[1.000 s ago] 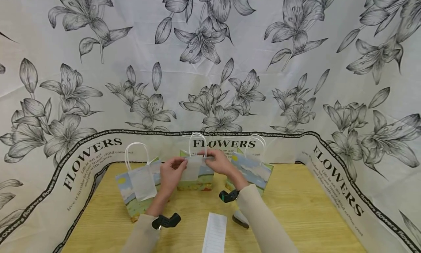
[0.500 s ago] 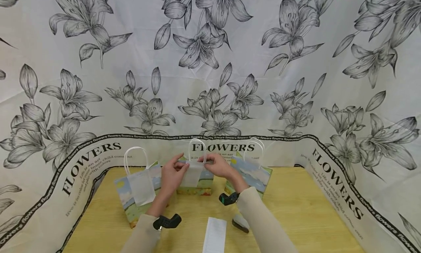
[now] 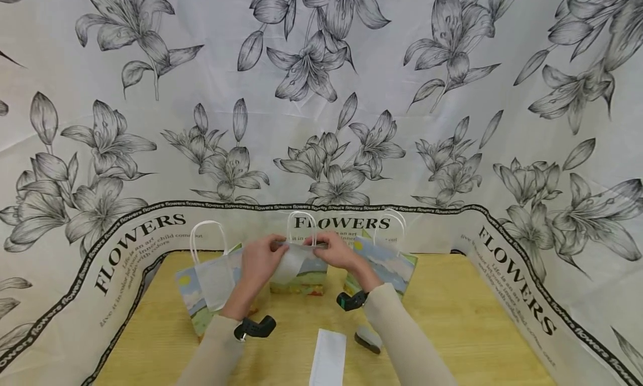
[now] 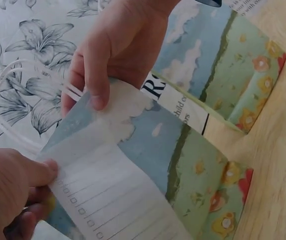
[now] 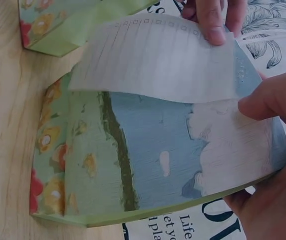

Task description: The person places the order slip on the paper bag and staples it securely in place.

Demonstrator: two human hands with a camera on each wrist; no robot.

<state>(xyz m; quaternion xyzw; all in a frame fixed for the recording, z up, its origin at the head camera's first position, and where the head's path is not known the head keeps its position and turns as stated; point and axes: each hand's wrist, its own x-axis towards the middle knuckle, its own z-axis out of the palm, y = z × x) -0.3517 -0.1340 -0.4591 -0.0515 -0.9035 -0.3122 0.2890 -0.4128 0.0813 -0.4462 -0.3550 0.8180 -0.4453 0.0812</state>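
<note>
In the head view a paper gift bag (image 3: pixel 313 279) stands at the back middle of the table, painted with sky, clouds and a flowery meadow. A white lined paper slip (image 4: pixel 125 187) with small checkboxes hangs tilted over its front, lifted partly off the bag. My left hand (image 3: pixel 259 266) pinches the slip near its top corner; whether it also grips the bag's rim I cannot tell. My right hand (image 3: pixel 335 250) pinches the bag's top edge beside the white handle (image 3: pixel 300 216), thumb on the painted front. The right hand's fingers behind the rim are partly hidden.
A matching bag (image 3: pixel 187 288) with a white slip (image 3: pixel 215 285) on its front stands at left, partly behind my left arm. Another bag (image 3: pixel 387 266) stands at right. Nearer me lie a white paper strip (image 3: pixel 327 358) and a small grey-and-dark object (image 3: pixel 368 339). A floral cloth (image 3: pixel 321 152) hangs behind.
My left hand has closed in on the slip's upper edge. The slip, which hung straight, now slants and its lower end has swung left. The right hand stays at the bag's rim.
</note>
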